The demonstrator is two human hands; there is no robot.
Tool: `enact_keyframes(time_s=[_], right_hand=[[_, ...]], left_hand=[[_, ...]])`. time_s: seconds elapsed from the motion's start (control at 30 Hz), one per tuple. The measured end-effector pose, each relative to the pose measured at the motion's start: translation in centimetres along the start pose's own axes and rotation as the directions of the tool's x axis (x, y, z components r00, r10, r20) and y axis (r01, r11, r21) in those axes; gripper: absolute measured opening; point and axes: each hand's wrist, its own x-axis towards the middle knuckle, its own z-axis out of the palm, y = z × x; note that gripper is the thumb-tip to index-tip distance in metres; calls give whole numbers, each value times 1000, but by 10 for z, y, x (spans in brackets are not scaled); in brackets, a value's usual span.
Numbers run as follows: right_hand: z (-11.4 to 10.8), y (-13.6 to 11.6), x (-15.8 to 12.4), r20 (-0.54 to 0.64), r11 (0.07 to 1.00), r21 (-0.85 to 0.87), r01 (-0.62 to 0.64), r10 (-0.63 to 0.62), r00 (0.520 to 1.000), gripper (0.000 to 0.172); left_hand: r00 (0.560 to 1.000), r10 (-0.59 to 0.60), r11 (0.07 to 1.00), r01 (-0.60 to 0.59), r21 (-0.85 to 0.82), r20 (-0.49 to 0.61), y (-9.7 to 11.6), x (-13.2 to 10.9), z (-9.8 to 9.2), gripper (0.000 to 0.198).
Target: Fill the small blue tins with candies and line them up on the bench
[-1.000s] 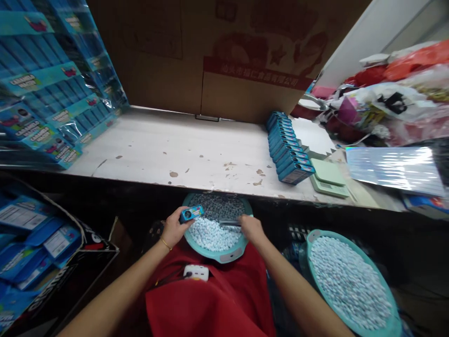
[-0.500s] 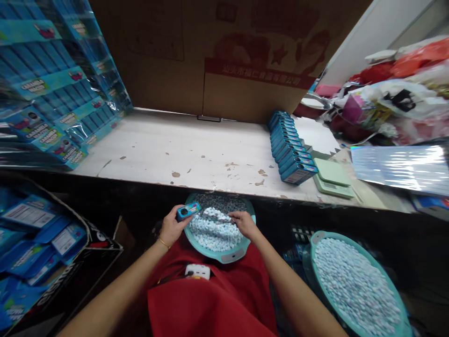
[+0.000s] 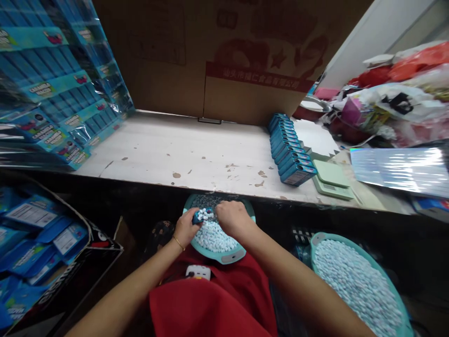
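Note:
My left hand (image 3: 185, 228) is closed around a small blue candy box (image 3: 197, 217), tilted over a turquoise basin (image 3: 226, 258) in my lap. White, pellet-like candies (image 3: 206, 215) lie at the box's open end. My right hand (image 3: 232, 218) is curled in a fist just right of the box, gripping what looks like a small scoop, mostly hidden behind the fingers and candies. Beneath both hands, loose pale candies (image 3: 214, 238) fill the basin.
A row of blue boxes (image 3: 291, 152) stands on the white worktop (image 3: 168, 150), beside a pale green scale (image 3: 332, 180). Wrapped box stacks (image 3: 59, 89) rise at left above a carton of flat blue boxes (image 3: 38, 229). Another candy-filled basin (image 3: 317, 239) is at lower right.
My right hand has risen from the candies and turned over, bringing the scoop to the box. The box has tilted, its open end now facing the scoop, with candies at the opening.

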Motion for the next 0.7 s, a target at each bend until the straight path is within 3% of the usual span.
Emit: enact_keyframes(time_s=[0.13,0.27,0.33,0.43,0.57,0.7], right_hand=[[-3,5,-13,-41,1000,-15,20,-20,999,28],[15,41,-27,-12,997,29,-75,76,997,35],[40,64,-28,24,984,52,-172,171,985,37],[95,82,-18,112,930,151,-337,322,940,35],[163,58,11,157,867,336,-368,334,929,36],[194,27,37,121,809,488,-328,309,943,36]], left_hand=[[1000,-19,998,18,-61,-21,-5,1,0,38],[999,-37,987,33,-156,-20,-6,2,0,37],[999,-51,982,48,-183,-12,-5,1,-3,36],[997,-80,978,76,-193,-10,-5,-1,-11,36],[990,-134,973,122,-194,-52,-5,-6,-23,37],[976,-201,961,179,-212,-84,-8,-10,-29,40]])
